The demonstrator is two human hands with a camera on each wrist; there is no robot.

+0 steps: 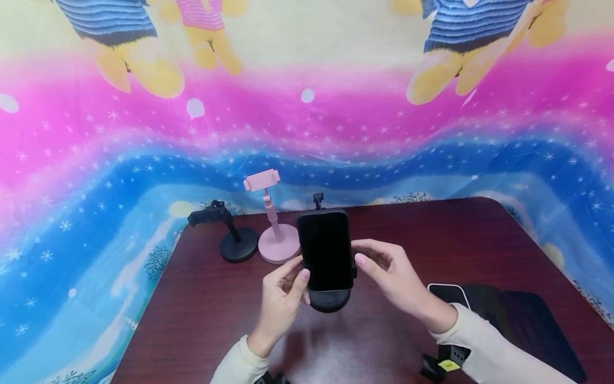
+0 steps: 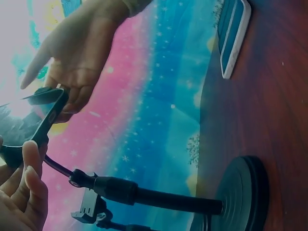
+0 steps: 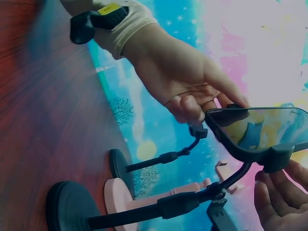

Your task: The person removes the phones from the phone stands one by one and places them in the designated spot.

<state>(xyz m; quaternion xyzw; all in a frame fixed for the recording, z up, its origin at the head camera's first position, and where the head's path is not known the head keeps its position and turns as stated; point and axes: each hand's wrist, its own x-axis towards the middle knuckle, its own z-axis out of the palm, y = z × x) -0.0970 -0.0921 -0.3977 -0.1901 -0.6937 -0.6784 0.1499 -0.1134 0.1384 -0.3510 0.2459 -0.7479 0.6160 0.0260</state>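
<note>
A smartphone with a dark screen sits upright in the clamp of a black phone stand, whose round base shows below it. My left hand grips the clamp at the phone's left edge, thumb in front and fingers partly hidden behind. At the right edge is my right hand, its fingers loosely bent and its thumb apart from the phone. The stand's pole and a bent neck under the phone show in the left wrist view. In the right wrist view the left thumb reaches the clamp's end.
A second black stand and a pink stand are at the back left. Another stand's top shows behind the phone. On the right, a white-edged phone lies beside flat black items. A patterned cloth hangs behind the table.
</note>
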